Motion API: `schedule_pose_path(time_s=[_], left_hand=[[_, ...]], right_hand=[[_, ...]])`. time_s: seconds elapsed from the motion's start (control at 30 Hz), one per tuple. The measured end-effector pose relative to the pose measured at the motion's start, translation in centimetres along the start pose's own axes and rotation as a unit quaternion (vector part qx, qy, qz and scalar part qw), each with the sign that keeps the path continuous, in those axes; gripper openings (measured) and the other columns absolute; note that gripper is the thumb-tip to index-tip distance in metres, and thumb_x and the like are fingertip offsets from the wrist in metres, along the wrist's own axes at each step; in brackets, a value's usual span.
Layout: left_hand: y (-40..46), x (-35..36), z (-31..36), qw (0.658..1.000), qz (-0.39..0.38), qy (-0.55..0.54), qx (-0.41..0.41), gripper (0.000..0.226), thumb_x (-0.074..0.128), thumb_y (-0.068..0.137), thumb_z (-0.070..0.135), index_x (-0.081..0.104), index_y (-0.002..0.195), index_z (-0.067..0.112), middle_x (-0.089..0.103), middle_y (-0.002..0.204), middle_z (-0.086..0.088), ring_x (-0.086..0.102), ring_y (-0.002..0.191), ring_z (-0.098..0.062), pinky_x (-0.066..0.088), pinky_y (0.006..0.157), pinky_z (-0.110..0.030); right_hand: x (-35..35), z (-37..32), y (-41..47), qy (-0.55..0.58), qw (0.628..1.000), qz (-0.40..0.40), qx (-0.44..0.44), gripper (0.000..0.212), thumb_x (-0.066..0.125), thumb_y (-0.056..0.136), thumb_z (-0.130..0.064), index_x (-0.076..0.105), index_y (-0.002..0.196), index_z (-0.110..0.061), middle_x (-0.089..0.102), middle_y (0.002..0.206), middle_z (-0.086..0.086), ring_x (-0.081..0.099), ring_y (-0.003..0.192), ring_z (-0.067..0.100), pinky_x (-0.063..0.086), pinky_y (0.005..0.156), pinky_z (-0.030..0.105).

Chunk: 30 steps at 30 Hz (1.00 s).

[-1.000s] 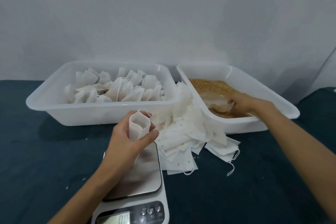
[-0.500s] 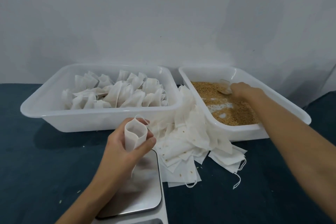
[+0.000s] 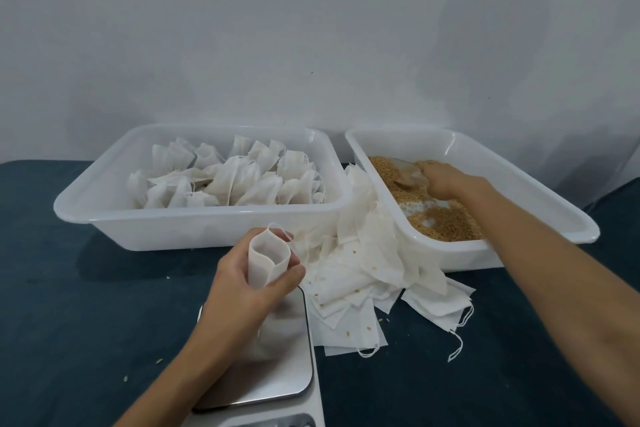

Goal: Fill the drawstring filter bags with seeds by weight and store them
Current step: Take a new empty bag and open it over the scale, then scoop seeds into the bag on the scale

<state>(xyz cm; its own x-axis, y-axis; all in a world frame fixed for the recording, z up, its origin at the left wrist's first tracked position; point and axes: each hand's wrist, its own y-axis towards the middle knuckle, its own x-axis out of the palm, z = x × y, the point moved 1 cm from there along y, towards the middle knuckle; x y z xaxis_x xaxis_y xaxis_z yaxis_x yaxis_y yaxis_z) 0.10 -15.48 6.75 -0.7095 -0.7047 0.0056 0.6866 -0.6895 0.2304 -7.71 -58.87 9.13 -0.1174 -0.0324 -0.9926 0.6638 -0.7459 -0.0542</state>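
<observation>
My left hand [image 3: 242, 284] grips an empty white filter bag [image 3: 266, 262] upright with its mouth held open, just above the steel plate of the scale [image 3: 277, 357]. My right hand [image 3: 446, 180] is inside the right tub [image 3: 540, 204], holding a clear scoop [image 3: 405, 177] that digs into the brown seeds [image 3: 440, 218]. A heap of flat empty bags [image 3: 367, 270] lies on the cloth between the scale and the seed tub. The left tub [image 3: 194, 222] holds several filled, drawn-shut bags [image 3: 228, 180].
Both white plastic tubs stand side by side against the grey wall. A dark teal cloth [image 3: 69, 305] covers the table, with a few stray seeds on it. Drawstrings [image 3: 457, 347] trail from the bag heap toward the front right.
My right hand slid with the scoop from the near part of the seed tub toward its far end. My left hand kept the open bag over the scale.
</observation>
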Motion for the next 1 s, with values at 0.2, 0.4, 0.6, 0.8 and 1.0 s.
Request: schedule_pose_path(time_s=[0.2,0.4,0.6,0.8,1.0], left_hand=[[0.1,0.0,0.1,1.0,-0.007,-0.014,0.01,0.032,0.077,0.076,0.019,0.066,0.105,0.014,0.072,0.09,-0.005,0.065,0.08,-0.01,0.053,0.075,-0.016],[0.0,-0.2,0.2,1.0,-0.01,-0.011,0.011,0.034,0.077,0.077,0.02,0.066,0.107,0.013,0.071,0.091,-0.007,0.065,0.081,-0.012,0.054,0.075,-0.019],[0.0,-0.3,0.4,1.0,-0.002,-0.015,0.005,0.035,0.077,0.075,0.021,0.066,0.107,0.012,0.071,0.09,-0.009,0.064,0.08,-0.015,0.054,0.076,-0.026],[0.2,-0.6,0.3,1.0,0.006,0.003,0.006,0.027,0.079,0.086,0.003,0.068,0.107,0.014,0.075,0.092,-0.001,0.068,0.081,-0.012,0.056,0.075,-0.02],[0.3,-0.6,0.5,1.0,0.004,0.003,0.008,0.026,0.077,0.088,0.002,0.066,0.108,0.013,0.073,0.091,-0.007,0.067,0.08,-0.012,0.056,0.074,-0.019]], right_hand=[[-0.6,-0.9,-0.4,-0.006,0.999,0.032,0.015,0.035,0.068,0.094,-0.016,0.057,0.125,-0.006,0.062,0.109,0.008,0.058,0.095,0.024,0.044,0.07,0.032],[-0.8,-1.3,-1.0,0.039,0.997,0.052,0.032,0.024,0.061,0.096,-0.012,0.05,0.075,-0.01,0.054,0.077,0.004,0.053,0.073,0.022,0.044,0.064,0.032],[-1.8,-0.3,-3.5,0.123,0.986,0.082,0.081,0.031,0.067,0.096,-0.016,0.05,0.071,-0.009,0.053,0.072,0.007,0.056,0.075,0.027,0.044,0.068,0.036],[-2.4,-0.3,-6.8,0.16,0.97,0.16,0.085,0.018,0.061,0.098,-0.02,0.067,0.106,-0.005,0.068,0.104,0.011,0.061,0.103,0.035,0.048,0.093,0.048],[-2.5,0.0,-9.3,0.209,0.957,0.194,0.055,0.032,0.07,0.094,-0.022,0.064,0.123,-0.007,0.067,0.121,0.012,0.06,0.111,0.033,0.048,0.091,0.041]])
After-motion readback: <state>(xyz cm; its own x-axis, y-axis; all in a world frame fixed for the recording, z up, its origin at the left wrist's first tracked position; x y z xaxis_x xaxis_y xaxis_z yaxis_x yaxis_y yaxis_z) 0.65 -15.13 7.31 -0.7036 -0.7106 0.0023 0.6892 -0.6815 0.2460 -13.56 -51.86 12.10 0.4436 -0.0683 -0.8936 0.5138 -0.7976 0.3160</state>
